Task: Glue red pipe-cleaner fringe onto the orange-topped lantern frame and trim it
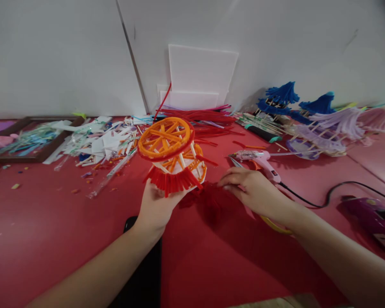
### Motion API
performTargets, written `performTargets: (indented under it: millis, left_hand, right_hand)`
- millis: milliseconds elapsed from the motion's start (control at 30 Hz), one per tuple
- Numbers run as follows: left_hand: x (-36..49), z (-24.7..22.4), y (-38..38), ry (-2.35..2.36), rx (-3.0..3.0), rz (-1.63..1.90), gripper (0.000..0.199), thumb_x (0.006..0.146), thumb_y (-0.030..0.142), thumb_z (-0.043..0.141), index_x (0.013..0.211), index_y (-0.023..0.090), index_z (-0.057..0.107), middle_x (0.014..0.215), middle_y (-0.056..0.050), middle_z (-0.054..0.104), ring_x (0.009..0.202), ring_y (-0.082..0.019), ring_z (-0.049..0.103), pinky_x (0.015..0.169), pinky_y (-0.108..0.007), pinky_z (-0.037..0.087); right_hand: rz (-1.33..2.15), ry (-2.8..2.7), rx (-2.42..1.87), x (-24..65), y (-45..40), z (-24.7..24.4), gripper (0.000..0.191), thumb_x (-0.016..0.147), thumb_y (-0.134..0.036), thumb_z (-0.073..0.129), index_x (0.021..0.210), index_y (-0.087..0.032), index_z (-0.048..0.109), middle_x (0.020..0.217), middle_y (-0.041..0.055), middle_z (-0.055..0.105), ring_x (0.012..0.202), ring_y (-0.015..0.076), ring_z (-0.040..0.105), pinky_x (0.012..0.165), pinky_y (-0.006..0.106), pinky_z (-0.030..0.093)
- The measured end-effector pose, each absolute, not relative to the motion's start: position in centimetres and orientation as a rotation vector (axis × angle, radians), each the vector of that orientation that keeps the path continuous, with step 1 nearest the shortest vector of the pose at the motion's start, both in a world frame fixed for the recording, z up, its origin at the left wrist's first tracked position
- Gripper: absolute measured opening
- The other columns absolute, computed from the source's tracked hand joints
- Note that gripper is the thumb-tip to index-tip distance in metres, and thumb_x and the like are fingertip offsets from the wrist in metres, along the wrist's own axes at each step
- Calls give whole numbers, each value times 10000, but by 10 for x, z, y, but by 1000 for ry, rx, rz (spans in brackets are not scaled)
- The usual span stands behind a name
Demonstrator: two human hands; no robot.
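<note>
Red surface (67, 239), littered: orange model (167, 142) was held above it, left hand (155, 209) clasping its base, seemingly to keep the fringe (176, 183) exposed; right hand (255, 188) curled beside red strips (213, 207), whether pinching any could not be told.

On my feed I record dim, soft light throughout. The wall (67, 51) reads flat grey, with a faint pale streak at its top; the upper right corner falls to near black. Diffuse shadows lie on the red table (186, 273) below the right hand (256, 188), and another on the wall left of the blue model (280, 94). I note weak sheen at the table's left. Red strands (211, 205) beside that hand are smeared. Wide-angle distortion stretches both forearms (333, 252) toward the edges.
</note>
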State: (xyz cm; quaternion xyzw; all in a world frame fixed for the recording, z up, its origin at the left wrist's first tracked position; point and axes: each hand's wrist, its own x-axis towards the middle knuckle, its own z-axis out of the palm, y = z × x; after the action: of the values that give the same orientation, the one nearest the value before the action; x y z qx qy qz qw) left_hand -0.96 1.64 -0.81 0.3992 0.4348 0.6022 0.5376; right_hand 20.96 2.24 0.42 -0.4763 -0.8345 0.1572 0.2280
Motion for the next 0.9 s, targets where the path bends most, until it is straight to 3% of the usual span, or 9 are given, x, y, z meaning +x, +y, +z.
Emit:
performTargets:
  millis: [167, 333, 500, 600, 733, 900]
  left_hand:
    - [-11, -6, 12, 1134, 1082, 1419, 378, 548, 176, 820, 889, 199, 659, 949, -42, 735, 936, -227, 687, 877, -375, 550]
    - [-8, 6, 5, 1244, 1125, 1387, 434, 472, 145, 815, 842, 213, 597, 995, -51, 707, 1056, -298, 647, 904, -404, 538]
    - [-6, 5, 2, 1185, 1121, 1374, 732, 414, 83, 818, 1065, 183, 499, 1238, -170, 609, 1075, -314, 637, 883, -369, 551]
    - [-6, 0, 1, 1116, 1109, 1382, 877, 432, 57, 804, 1199, 213, 408, 1352, -171, 519, 1165, -319, 579, 923, -383, 529]
    - [-6, -4, -1, 1041, 1046, 1360, 903, 464, 79, 801, 1234, 264, 368, 1414, -135, 450, 1250, -332, 500, 948, -412, 514]
    - [-6, -2, -2, 1009, 1102, 1345, 854, 467, 51, 801, 1209, 250, 428, 1368, -126, 509, 1203, -327, 547, 914, -384, 546]
  right_hand:
    - [195, -1914, -1312, 212, 12, 18, 156, 846, -179, 560, 932, -252, 667, 893, 2, 695, 848, 156, 646, 735, 302, 521]
    - [-51, -1784, -1208, 202, -7, 35, 98, 806, -173, 632, 853, -259, 628, 834, -4, 664, 798, 161, 635, 727, 312, 521]
    - [-265, -1968, -1099, 187, -17, 43, 159, 800, -104, 616, 902, -226, 624, 813, 21, 675, 744, 139, 643, 707, 277, 529]
    - [-286, -1981, -1066, 183, -17, 42, 154, 791, -102, 628, 887, -223, 622, 780, 15, 679, 709, 136, 646, 690, 270, 537]
    - [-330, -2011, -1046, 183, -16, 38, 182, 788, -106, 642, 918, -232, 626, 797, 9, 682, 716, 136, 649, 693, 275, 550]
    - [-359, -2039, -999, 185, -17, 35, 240, 764, -70, 662, 961, -203, 632, 828, 20, 675, 760, 133, 640, 718, 275, 547]
